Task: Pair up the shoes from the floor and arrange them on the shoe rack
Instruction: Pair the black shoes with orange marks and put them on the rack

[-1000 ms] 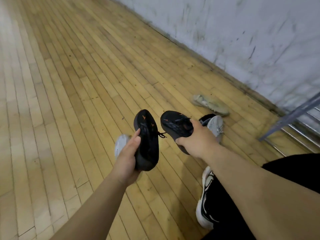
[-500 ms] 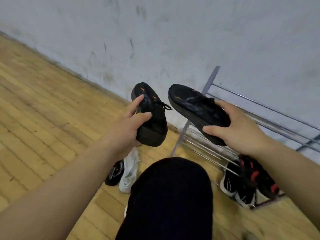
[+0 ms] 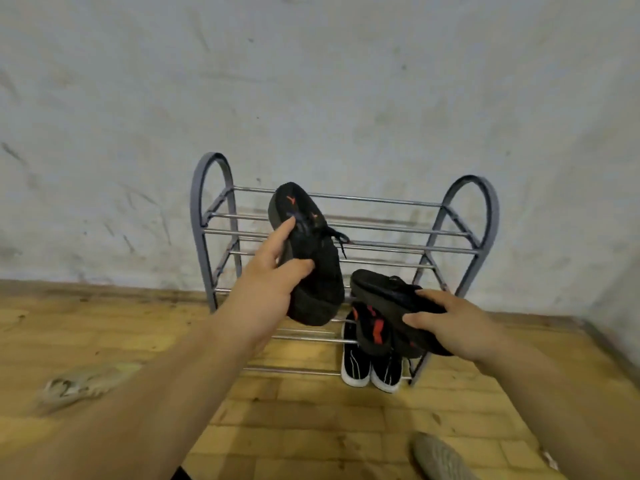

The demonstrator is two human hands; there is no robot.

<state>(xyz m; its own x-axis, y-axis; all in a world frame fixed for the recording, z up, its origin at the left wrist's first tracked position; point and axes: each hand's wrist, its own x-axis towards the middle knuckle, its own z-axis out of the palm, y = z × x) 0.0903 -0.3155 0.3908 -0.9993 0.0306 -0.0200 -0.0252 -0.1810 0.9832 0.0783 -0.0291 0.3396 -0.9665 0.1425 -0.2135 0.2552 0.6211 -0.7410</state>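
From the head view we face the shoe rack (image 3: 346, 233). Our left hand (image 3: 266, 289) clasps one black shoe (image 3: 308, 258) in front of its upper rails. Our right hand (image 3: 453, 327) grips the matching black shoe (image 3: 388, 292) near its lower right. A black-and-white pair (image 3: 370, 362) already sits on its bottom tier. Two pale shoes (image 3: 79, 382) (image 3: 440, 459) lie on the floor before it, still to be shelved.
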